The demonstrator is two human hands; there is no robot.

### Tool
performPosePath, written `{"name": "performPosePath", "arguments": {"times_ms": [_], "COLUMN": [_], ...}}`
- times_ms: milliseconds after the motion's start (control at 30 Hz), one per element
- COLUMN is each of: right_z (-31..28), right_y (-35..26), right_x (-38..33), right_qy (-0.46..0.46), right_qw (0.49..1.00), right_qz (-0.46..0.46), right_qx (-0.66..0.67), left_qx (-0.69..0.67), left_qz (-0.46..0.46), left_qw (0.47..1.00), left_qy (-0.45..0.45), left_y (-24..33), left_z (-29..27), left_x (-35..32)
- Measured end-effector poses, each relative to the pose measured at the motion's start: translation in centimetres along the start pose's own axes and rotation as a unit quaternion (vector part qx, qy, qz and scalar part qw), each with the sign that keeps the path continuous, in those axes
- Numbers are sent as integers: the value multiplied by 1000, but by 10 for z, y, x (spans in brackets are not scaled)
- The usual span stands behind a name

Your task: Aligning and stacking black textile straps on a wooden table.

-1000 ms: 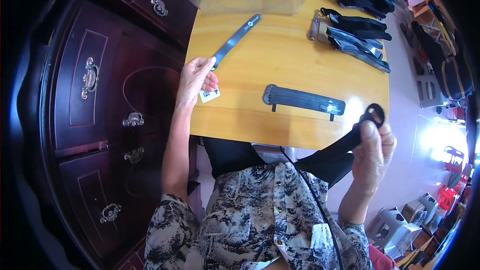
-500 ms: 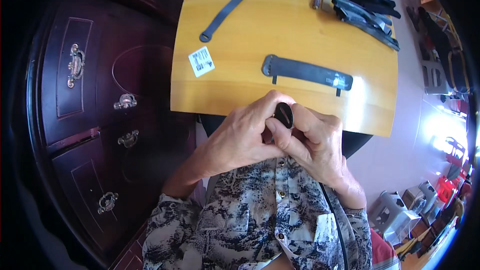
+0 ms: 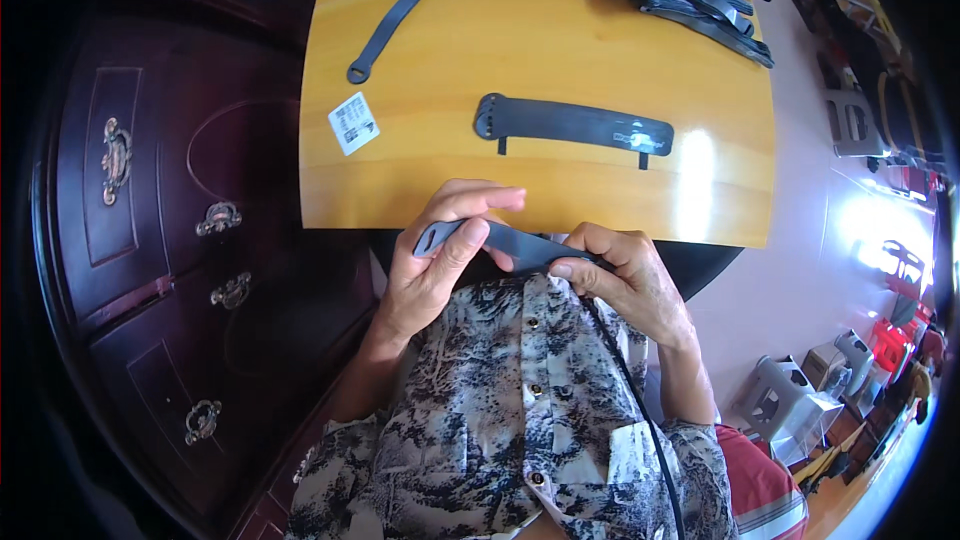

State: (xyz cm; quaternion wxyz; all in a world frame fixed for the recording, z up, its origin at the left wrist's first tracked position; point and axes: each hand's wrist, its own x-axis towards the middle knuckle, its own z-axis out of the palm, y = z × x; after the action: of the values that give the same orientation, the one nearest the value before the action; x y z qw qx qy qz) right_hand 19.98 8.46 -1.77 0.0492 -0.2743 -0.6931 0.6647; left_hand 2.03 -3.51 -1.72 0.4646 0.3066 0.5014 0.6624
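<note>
A dark grey flexible strap (image 3: 523, 246) stretches between my hands, just off the near edge of the table. Its rounded, slotted end lies in my left hand (image 3: 428, 275), pinched under the thumb while the other fingers point forward. At the strap's other end, thumb and fingers of my right hand (image 3: 632, 280) close on it. A similar narrow strap (image 3: 400, 22) lies at the table's far left. Ahead of my hands rests a wider dark band (image 3: 575, 126) with a row of small holes and two short black tabs. A white printed label (image 3: 354, 123) is to its left.
Several dark packaged items (image 3: 695, 2) are heaped at the far right of the yellow wooden table (image 3: 400, 175). Dark red cabinets (image 3: 130, 200) with metal handles stand close on the left. A grey plastic stool (image 3: 775, 390) is on the floor at right.
My hands have moved apart, and the strap bunched between them is now drawn out lengthwise. The table and its things appear shifted slightly left and up in the view.
</note>
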Motion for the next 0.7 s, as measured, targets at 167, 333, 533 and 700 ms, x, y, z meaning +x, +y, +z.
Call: {"name": "performPosePath", "arguments": {"times_ms": [167,333,533,700], "right_z": [-28,-54,-67,-62], "right_y": [0,3,13,18], "right_x": [1,6,6,6], "right_qy": [14,33,104,157], "right_qw": [996,993,982,970], "right_qz": [53,95,122,118], "right_qx": [-63,-59,102,141], "left_qx": [61,112,178,121], "left_qz": [-120,-119,-85,-139], "left_qw": [990,982,978,973], "left_qy": [42,91,66,142], "left_y": [-10,-16,-7,-18], "left_z": [-15,-23,-23,-27], "left_x": [6,19,37,36]}}
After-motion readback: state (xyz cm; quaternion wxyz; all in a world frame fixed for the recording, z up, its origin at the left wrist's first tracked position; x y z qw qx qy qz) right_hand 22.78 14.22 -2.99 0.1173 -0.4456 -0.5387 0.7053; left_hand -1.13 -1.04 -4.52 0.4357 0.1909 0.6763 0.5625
